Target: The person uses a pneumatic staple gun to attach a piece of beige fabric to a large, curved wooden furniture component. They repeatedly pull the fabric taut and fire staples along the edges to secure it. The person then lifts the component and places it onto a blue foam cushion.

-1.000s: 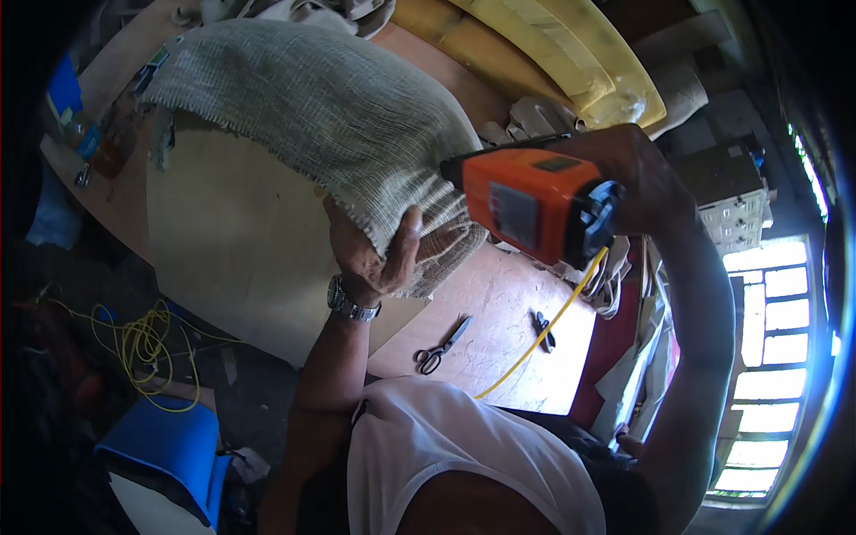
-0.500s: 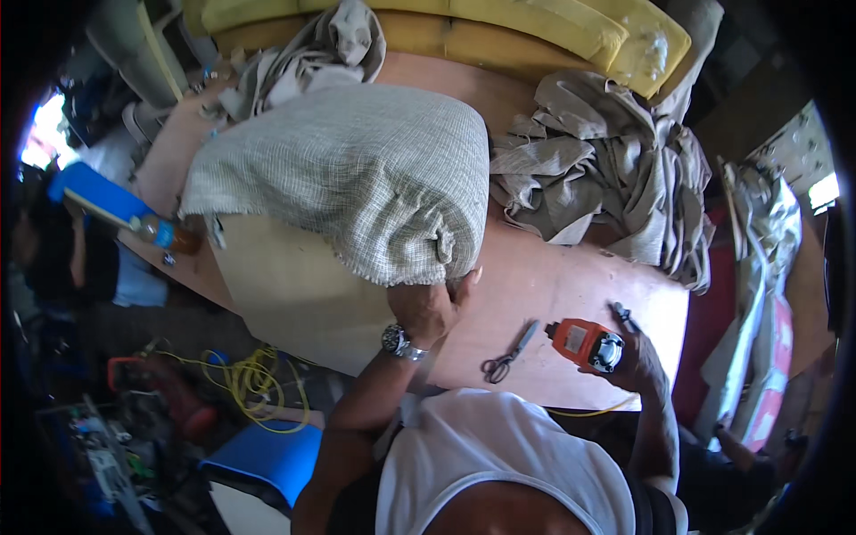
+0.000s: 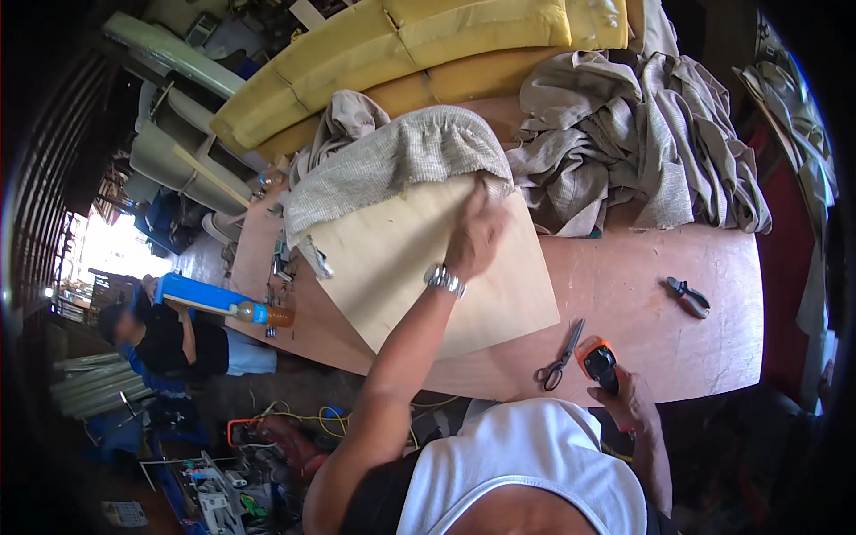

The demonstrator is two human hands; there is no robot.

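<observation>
Holds the orange tool [image 3: 598,359] in the wrapped fingers of the right hand [image 3: 631,403], low by the table [image 3: 624,267], probably to keep it clear of the panel [image 3: 383,259]; extends the left hand [image 3: 481,236] to the cloth [image 3: 383,178], perhaps to steady its hem; cannot tell whether pinching; shows coarse, frayed weave draped over the panel's far end, smooth pale wood below.

- Glare whitens the opening [image 3: 120,248] at my left.
- Pale sheen on the tabletop [image 3: 713,343], right end.
- My left hand [image 3: 479,234] slightly blurred.
- Edges curve toward black corners.
</observation>
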